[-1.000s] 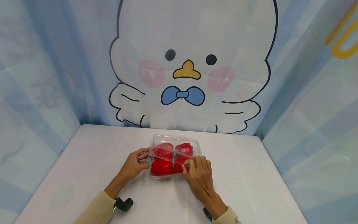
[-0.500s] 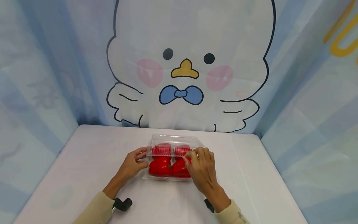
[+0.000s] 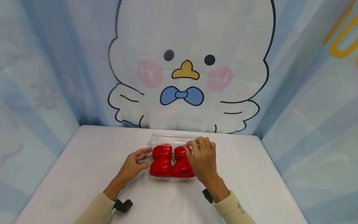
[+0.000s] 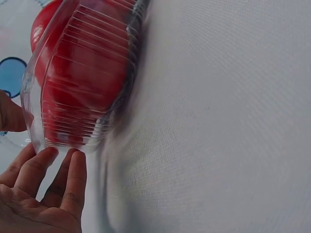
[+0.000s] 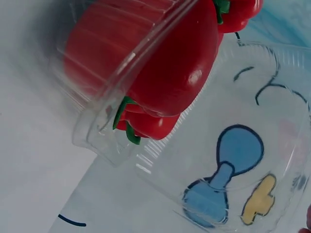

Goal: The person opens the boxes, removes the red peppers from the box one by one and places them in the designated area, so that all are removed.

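Observation:
A clear plastic clamshell box (image 3: 171,179) holds several red bell peppers (image 3: 160,168) with green stems. Its hinged lid (image 3: 173,138) is raised toward the back; in the right wrist view the see-through lid (image 5: 199,160) stands tilted up beyond the peppers. My right hand (image 3: 202,158) pinches the lid's right edge, with only a bit of fingertip (image 5: 307,225) showing in its wrist view. At the box's left side, my left hand (image 3: 134,165) rests its fairly straight fingertips (image 4: 75,160) against the ribbed wall, thumb near the rim.
The box stands on a white-covered table (image 3: 92,161), near its back edge. A cloth backdrop (image 3: 184,40) with a cartoon bird rises right behind it, and blue-white curtains (image 3: 33,93) flank both sides. Dark wrist mounts (image 3: 123,205) stick out by the sleeves.
The lid has swung up and back from over the peppers, uncovering them all. My right hand has risen slightly backward with it, while my left hand stays at the box's left side.

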`<action>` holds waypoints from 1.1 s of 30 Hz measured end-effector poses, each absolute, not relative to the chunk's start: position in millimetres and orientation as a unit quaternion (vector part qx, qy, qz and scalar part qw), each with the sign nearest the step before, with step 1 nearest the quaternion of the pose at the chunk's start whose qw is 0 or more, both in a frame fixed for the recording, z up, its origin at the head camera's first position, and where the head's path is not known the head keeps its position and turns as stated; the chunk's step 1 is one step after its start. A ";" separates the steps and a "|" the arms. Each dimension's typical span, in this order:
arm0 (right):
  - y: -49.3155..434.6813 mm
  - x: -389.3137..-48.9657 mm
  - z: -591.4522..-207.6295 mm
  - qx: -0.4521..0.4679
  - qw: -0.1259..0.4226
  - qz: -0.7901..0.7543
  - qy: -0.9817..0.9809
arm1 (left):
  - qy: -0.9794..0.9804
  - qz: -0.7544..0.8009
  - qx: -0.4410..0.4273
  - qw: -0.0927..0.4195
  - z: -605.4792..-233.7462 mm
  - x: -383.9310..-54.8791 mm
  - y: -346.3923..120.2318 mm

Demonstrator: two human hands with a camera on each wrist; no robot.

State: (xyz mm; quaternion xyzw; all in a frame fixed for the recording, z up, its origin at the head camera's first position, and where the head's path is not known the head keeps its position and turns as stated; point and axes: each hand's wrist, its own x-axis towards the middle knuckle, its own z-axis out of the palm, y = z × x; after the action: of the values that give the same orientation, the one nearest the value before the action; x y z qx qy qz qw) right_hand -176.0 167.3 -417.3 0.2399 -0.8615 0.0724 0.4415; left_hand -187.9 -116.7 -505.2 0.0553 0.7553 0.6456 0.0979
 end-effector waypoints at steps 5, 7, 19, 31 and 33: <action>166.9 -183.9 -411.2 0.231 0.446 0.090 -0.860 | 0.748 0.654 0.053 0.096 -506.4 -188.1 -116.0; 166.4 -187.4 -409.0 0.226 0.443 0.093 -0.862 | 0.746 0.656 0.055 0.098 -507.1 -187.9 -116.4; 160.7 -211.6 -393.6 0.210 0.428 0.113 -0.872 | 0.742 0.661 0.060 0.094 -511.2 -187.1 -116.9; 153.4 -241.7 -388.6 0.194 0.405 0.141 -0.883 | 0.739 0.665 0.064 0.086 -511.1 -187.8 -118.2; 152.2 -246.9 -387.8 0.192 0.401 0.147 -0.884 | 0.740 0.664 0.063 0.085 -510.5 -187.4 -117.7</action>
State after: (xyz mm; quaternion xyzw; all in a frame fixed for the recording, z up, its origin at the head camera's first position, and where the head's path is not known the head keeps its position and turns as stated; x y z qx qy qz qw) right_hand -246.9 152.2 -387.8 0.1918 -0.8837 0.1466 0.4011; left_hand -187.4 -117.7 -510.5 0.0632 0.7400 0.6642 0.0850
